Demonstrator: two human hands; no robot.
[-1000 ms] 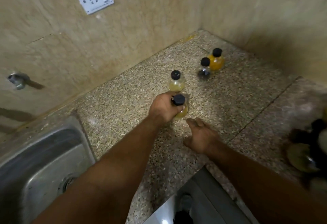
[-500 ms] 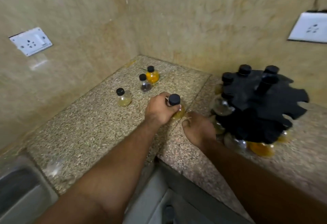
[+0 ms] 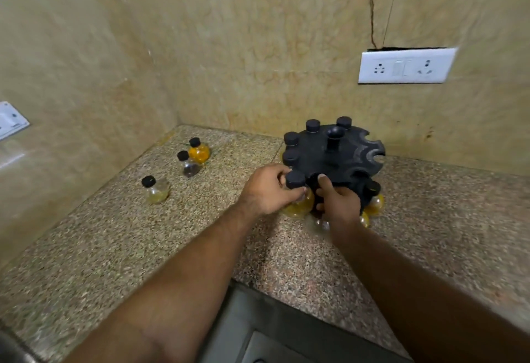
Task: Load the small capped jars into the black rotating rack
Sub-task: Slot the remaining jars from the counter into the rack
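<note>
Jar in left grip at rack rim

The left hand grips a yellow jar at the black rack's 7 o'clock edge; the right hand clasps the rack's rim at 6 o'clock, thumb on top; a pale jar, a dark jar and an orange jar stand on the granite counter toward 9 o'clock; a wall socket sits at 1 o'clock.

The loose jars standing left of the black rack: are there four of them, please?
No, only three stand there: a pale jar, a dark jar and an orange jar.
</note>
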